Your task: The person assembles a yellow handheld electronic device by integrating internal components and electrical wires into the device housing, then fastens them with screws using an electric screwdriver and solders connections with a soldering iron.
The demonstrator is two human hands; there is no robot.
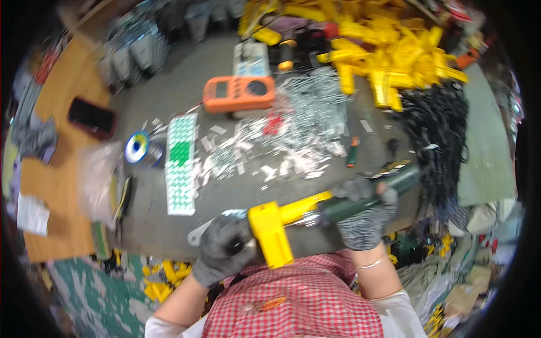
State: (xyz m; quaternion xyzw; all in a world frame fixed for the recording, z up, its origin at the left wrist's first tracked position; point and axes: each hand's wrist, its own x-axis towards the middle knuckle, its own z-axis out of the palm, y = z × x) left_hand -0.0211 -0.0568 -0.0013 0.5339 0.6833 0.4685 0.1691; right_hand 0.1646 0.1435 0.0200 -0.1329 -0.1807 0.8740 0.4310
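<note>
My left hand (225, 245), in a dark grey glove, is closed at the left side of a yellow plastic housing (270, 231). A silver metal piece (197, 234) sticks out to the left from behind that hand; whether it joins the housing I cannot tell. My right hand (366, 219), also gloved, wraps round a dark green electric screwdriver (352, 207). Its silver tip (308, 219) points left at the housing, just beneath the housing's long yellow arm. Whether the tip touches a screw is too blurred to tell.
Loose screws (321, 101) and white slips lie mid-table. Behind them sits an orange multimeter (239, 94); to the left are a green-and-white sticker sheet (181, 169), a solder spool (137, 147) and a phone (91, 117). Yellow parts (394, 56) and black cables (437, 135) heap up right.
</note>
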